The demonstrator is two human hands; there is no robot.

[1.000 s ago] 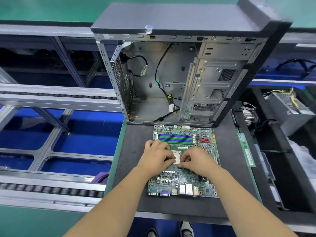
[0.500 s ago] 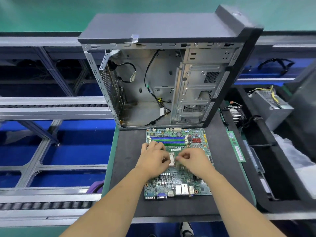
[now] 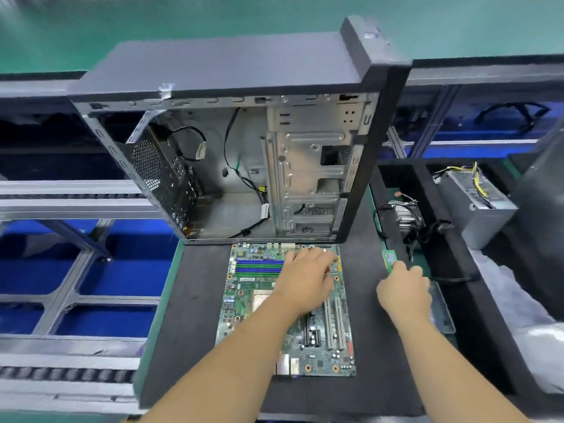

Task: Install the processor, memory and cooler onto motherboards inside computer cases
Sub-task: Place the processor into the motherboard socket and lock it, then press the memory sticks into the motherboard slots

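The green motherboard (image 3: 259,315) lies flat on the black mat (image 3: 195,300) in front of the open computer case (image 3: 244,166). Its processor socket (image 3: 259,300) shows beside my left wrist. My left hand (image 3: 305,276) rests with stretched fingers on the board's upper right, at the right end of the blue and green memory slots (image 3: 259,266). My right hand (image 3: 403,288) is at the mat's right edge, fingers curled down on a green memory stick (image 3: 389,258) whose far end sticks out beyond them. The cooler (image 3: 406,218) sits further right in a black tray.
A grey power supply (image 3: 476,203) with yellow wires stands at the far right, and white plastic bags (image 3: 518,315) lie below it. Loose cables hang inside the case. Conveyor rails (image 3: 76,206) and blue bins run along the left.
Both hands left the processor socket. My left hand slid up to the board's upper right, and my right hand swung right to the memory stick. The view turned a little to the right.
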